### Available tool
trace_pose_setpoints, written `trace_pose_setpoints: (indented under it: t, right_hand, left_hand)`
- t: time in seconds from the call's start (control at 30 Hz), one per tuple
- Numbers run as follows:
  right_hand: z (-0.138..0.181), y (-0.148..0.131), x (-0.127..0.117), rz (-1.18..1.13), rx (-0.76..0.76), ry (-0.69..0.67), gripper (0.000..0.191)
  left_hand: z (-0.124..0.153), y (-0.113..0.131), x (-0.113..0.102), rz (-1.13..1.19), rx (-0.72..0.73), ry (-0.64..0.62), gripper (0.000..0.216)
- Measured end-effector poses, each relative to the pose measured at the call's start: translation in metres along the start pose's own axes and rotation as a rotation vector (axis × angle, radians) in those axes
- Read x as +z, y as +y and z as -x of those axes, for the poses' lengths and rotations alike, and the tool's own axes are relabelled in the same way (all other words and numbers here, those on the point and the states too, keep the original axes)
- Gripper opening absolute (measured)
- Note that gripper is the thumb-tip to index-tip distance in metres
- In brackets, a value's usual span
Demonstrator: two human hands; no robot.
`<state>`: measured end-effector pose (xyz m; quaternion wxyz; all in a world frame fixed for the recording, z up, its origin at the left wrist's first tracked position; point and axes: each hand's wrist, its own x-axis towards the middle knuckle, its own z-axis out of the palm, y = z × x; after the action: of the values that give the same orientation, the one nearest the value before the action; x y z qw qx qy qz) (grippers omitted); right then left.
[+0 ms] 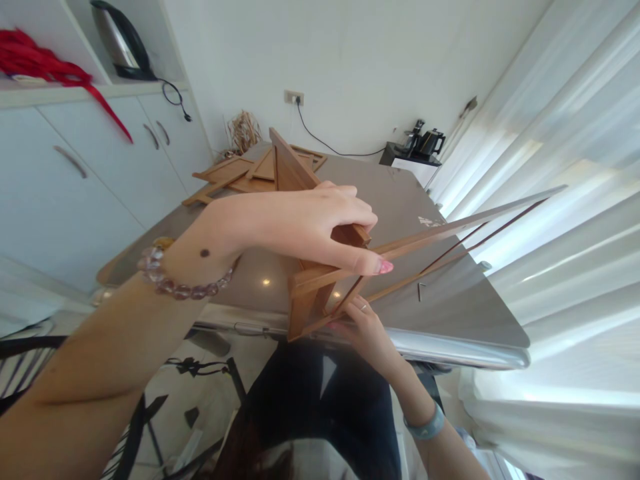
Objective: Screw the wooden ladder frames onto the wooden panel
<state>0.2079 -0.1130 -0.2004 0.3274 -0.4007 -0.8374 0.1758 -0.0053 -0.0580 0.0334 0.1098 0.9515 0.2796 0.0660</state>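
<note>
Wooden frame (410, 243) in the grip of left hand (333, 217) above, right hand (367, 331) below

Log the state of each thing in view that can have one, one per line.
Left hand: closed on the wooden frame
Right hand: touching the frame's lower part, grip partly hidden
Wooden frame: held at the table's near edge
Wooden panels: lying overlapped
L-shaped key: lying loose
Kettle: upright
Kettle plug: unplugged, dangling
Cabinet doors: shut
Wall outlet: in use
Red cloth: end dangling
</note>
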Motion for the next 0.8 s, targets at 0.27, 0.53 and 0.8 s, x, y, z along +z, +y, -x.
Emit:
trace_pose_setpoints:
  t: [0.27,0.53,0.8]
  right_hand:
    - [0.0008,0.0038,0.0028,0.013,-0.013,0.02,0.011]
    - [0.001,0.0068,0.0057,-0.033,0.043,-0.022,0.016]
    - [0.0002,0.005,0.0032,-0.064,0.055,-0.059,0.02]
  left_hand:
    - [-0.0014,-0.0021,-0.0019,0.027,0.006,-0.038,0.052]
    - [-0.0017,-0.0025,-0.0028,0.06,-0.011,-0.056,0.045]
    - [-0.004,-0.0044,-0.0021,0.111,-0.007,-0.081,0.039]
